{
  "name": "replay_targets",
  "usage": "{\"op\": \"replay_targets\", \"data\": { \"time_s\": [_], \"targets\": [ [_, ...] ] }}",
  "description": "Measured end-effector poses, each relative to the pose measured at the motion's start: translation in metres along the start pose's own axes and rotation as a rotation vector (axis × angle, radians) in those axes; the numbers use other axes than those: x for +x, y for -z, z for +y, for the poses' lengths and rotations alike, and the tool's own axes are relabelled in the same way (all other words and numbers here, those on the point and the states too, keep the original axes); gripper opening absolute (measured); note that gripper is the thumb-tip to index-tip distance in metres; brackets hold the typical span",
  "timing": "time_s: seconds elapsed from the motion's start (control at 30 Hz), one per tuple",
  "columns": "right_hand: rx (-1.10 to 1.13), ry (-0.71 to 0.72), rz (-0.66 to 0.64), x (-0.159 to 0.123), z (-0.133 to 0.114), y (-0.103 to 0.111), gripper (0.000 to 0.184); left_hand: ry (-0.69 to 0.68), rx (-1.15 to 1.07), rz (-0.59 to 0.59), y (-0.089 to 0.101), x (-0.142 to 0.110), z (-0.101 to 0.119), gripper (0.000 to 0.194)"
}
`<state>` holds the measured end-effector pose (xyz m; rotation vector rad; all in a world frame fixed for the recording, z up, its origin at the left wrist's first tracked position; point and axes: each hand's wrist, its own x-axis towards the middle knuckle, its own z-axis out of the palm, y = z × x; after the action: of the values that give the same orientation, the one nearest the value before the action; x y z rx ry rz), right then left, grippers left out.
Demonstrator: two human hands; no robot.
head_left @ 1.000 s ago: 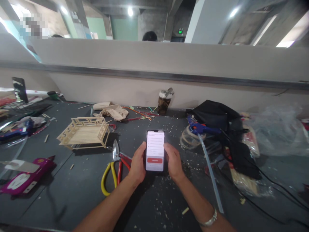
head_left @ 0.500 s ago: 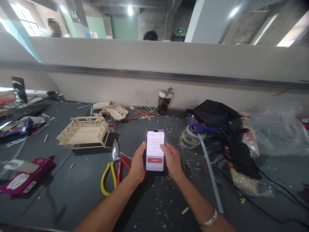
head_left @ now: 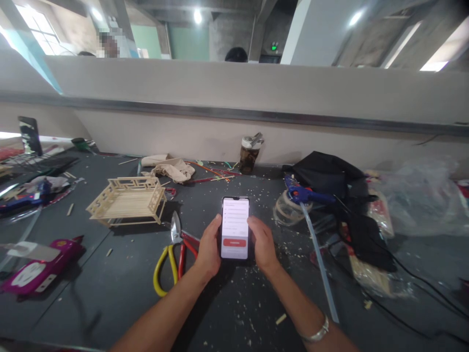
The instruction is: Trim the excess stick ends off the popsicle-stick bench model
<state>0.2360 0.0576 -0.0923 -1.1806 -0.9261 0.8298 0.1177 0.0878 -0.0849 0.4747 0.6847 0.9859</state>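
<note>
A smartphone (head_left: pixel 235 227) with a lit white screen and a red button is held upright between my two hands. My left hand (head_left: pixel 209 247) grips its left edge, thumb along the side. On the opposite edge my right hand (head_left: pixel 263 243) is closed around the phone, its thumb at the rim. The fingers behind the phone are hidden. Just left of my left hand lie pliers-like cutters (head_left: pixel 176 247) with red and yellow handles. Further left stands a small bed-like frame (head_left: pixel 128 201) made of thin wooden sticks.
A blue glue gun (head_left: pixel 308 194) with a clear glue stick lies right, near a black bag (head_left: pixel 326 168). A cup (head_left: pixel 249 154) stands by the wall, beside a beige cloth (head_left: pixel 172 168). A magenta power strip (head_left: pixel 40 269) is at left. Wood scraps litter the dark table (head_left: pixel 227 313).
My right thumb has drawn back from over the screen to the phone's right edge. Beyond the partition, a person at the upper left has shifted right.
</note>
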Motion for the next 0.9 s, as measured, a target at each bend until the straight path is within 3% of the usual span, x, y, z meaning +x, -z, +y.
{"op": "replay_targets", "data": {
  "time_s": [0.27,0.5,0.77,0.9],
  "targets": [
    [-0.078,-0.035,-0.050,-0.003,-0.010,-0.004,0.015,0.009,-0.013,-0.002,0.000,0.001,0.001,0.038],
    [-0.133,-0.034,0.024,-0.001,-0.005,-0.003,0.029,-0.004,-0.019,0.004,0.000,0.001,0.000,0.036],
    [0.058,-0.024,-0.018,0.000,0.000,-0.001,0.027,0.008,-0.007,0.007,-0.001,-0.001,0.001,0.037],
    [0.030,0.012,-0.032,0.000,0.003,0.000,0.023,0.010,-0.016,0.008,-0.002,-0.001,0.002,0.038]
  ]
}}
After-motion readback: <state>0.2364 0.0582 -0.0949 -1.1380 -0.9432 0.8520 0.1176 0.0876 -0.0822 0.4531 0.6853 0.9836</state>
